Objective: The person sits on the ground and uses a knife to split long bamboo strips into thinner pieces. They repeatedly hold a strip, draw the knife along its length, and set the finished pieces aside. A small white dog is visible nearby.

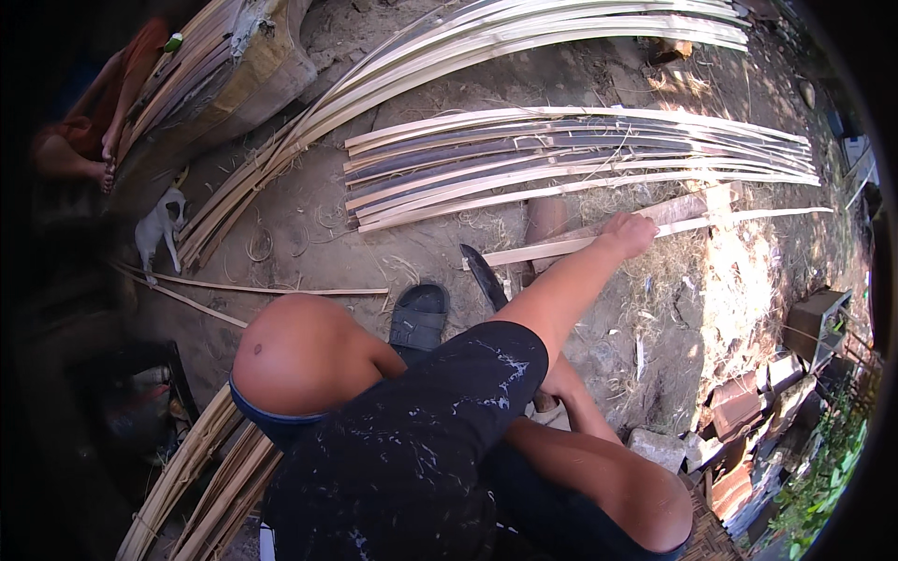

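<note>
My left arm, in a black sleeve with pale smears, reaches across to the right. My left hand (631,234) is closed round a long pale split strip of bamboo or wood (543,251). Below that arm, partly hidden by it, my right hand (561,379) is closed round the handle of a large knife. The dark knife blade (484,278) shows beyond the arm, its tip close to the strip's left end. Under the strip lie a brown log (546,224) and a flat wooden piece (681,208).
Long pale strips (580,168) lie in a row beyond my left hand. A longer bundle (421,51) curves behind them. A small white dog (161,229) stands at left, near another person's bare legs (117,98). Bricks and stones (739,407) lie at right. A dark slipper (419,316) is near my knee.
</note>
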{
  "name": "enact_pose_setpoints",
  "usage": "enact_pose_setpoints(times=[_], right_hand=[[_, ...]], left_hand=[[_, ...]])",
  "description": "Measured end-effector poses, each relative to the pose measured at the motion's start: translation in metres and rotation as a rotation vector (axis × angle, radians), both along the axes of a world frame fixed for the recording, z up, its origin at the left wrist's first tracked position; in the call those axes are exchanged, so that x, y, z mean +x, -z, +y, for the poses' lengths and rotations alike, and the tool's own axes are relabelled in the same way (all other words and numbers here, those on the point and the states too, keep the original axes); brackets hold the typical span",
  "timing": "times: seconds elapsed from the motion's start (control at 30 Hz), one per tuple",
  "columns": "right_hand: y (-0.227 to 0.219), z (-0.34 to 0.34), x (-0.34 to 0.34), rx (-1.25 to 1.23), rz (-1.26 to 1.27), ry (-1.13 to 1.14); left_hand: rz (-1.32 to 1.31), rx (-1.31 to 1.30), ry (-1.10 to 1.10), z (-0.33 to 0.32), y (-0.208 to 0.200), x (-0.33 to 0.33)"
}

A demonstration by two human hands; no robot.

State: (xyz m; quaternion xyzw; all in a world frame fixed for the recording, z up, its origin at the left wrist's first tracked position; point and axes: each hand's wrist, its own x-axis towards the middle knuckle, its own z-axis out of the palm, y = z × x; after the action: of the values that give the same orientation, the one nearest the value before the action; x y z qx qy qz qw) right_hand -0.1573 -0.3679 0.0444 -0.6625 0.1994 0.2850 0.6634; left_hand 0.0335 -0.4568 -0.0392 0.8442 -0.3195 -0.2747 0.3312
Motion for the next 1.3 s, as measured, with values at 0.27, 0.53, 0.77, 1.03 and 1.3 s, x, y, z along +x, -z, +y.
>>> enact_pose_setpoints(times=[0.27,0.53,0.77,1.03,1.3], right_hand=[[-0.018,0.021,-0.004,-0.01,0.04,-0.592],[0.065,-0.032,-0.031,0.024,-0.073,0.585],[0.039,-0.103,-0.034,-1.15,-0.38,0.109],[0.042,-0.056,-0.025,-1.025,-0.351,-0.055],[0.055,-0.07,-0.026,-1.113,-0.583,-0.171]], left_hand=[[0.047,0.0,-0.063,0.003,-0.003,0.002],[-0.666,0.367,0.818,0.105,-0.049,0.106],[0.064,0.626,0.6,0.318,-0.071,0.051],[0.974,0.044,-0.135,0.376,-0.025,-0.015],[0.991,0.117,-0.139,0.385,-0.045,-0.003]])
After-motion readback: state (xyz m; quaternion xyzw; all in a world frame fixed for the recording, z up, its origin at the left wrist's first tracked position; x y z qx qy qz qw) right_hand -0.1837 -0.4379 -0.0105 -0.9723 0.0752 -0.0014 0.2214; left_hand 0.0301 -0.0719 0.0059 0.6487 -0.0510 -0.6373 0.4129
